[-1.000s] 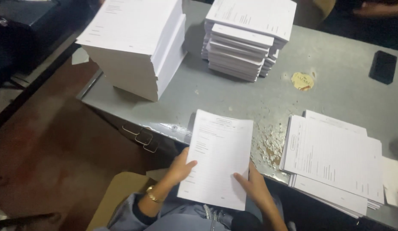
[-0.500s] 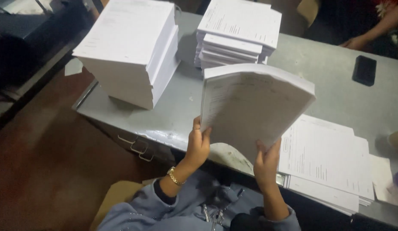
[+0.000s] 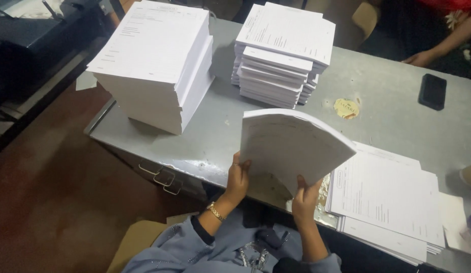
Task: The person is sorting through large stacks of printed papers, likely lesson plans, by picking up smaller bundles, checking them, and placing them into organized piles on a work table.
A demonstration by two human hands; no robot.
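Both hands hold a bundle of printed sheets [image 3: 291, 149] upright over the near edge of the grey bench [image 3: 387, 121], the left hand [image 3: 238, 179] pinching its lower left edge and the right hand [image 3: 305, 199] pinching its bottom corner. A tall paper stack [image 3: 154, 60] stands at ten o'clock from the bundle (a staggered pile [image 3: 283, 53] at twelve), and flat sheets [image 3: 387, 199] lie at four o'clock.

A bare strip of grey desk [image 3: 220, 131] lies open between the tall paper block [image 3: 154, 65] at left and the staggered booklet stack [image 3: 283, 55] behind. The raised sheaf [image 3: 291, 146] blocks the middle front edge. To the right, spread printed sheets [image 3: 387, 202] cover the surface; beyond them, open desktop surrounds a black phone [image 3: 432, 91] and a yellow sticker [image 3: 346, 108].
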